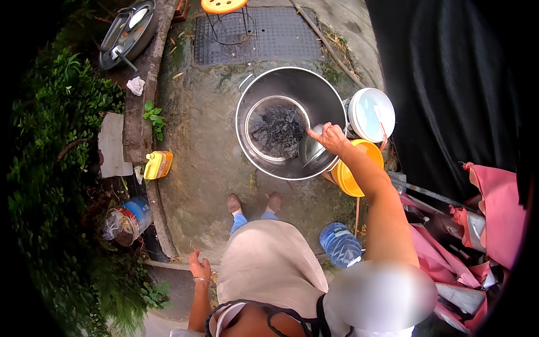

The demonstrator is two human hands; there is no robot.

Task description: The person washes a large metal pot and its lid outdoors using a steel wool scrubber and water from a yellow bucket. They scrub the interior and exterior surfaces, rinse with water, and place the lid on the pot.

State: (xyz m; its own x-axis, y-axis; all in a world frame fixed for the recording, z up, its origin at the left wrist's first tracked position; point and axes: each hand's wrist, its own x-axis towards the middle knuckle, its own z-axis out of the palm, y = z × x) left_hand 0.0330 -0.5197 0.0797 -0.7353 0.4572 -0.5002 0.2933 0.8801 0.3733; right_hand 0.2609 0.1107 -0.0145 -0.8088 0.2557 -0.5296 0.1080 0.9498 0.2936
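Note:
A large round metal pot (269, 86) stands on the ground before me, with dark, rippling liquid in its bottom. My right hand (331, 138) reaches over its right rim and grips a metal bowl or scoop (310, 148), which hangs tilted inside the pot. The grip is partly hidden by the back of the hand. My left hand (199, 266) hangs low at my left side, fingers slightly bent, holding nothing. Against the pot's right side are a white bucket (372, 114) with pale liquid and a yellow bucket (358, 185) below it, partly behind my right forearm.
A yellow jug (158, 165) stands by the left kerb (162, 210). A blue water bottle (340, 244) lies near my right side. Ahead is an orange-topped stool (223, 5) on a metal cover. A black sheet (442, 84) and pink fabric (497, 210) line the right; shrubs line the left.

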